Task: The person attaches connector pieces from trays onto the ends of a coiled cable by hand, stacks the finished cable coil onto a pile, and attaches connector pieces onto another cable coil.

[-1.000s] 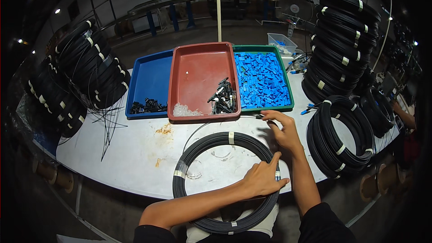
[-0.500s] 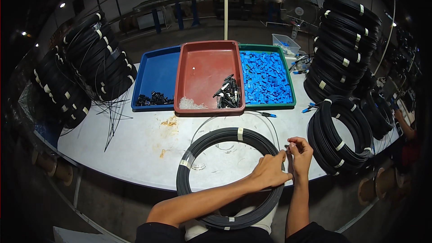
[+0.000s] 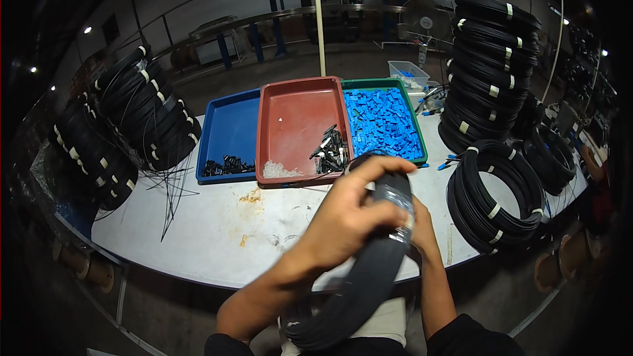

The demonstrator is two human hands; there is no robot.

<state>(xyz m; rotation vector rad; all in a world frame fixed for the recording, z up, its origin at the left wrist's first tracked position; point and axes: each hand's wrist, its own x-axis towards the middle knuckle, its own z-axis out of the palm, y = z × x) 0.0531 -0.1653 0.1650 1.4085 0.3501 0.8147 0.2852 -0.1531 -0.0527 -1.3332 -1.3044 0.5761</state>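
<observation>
1. Head view: the black cable coil [image 3: 359, 270], which lay flat on the white table [image 3: 198, 237] a second ago, is now lifted and stands on edge between table edge and body.
2. The left hand [image 3: 346, 217] has closed its fingers [image 3: 389, 168] over the coil's top. The right hand [image 3: 417, 227] grips from behind, fingers mostly hidden. Judging by this, the coil is being turned or carried.
3. Beyond the fingertips, the red tray [image 3: 297, 102] holds black connectors and some white bits.
4. To its right, the green tray [image 3: 379, 82] is full of blue pieces.
5. To its left, the blue tray [image 3: 227, 128] has few black parts.
</observation>
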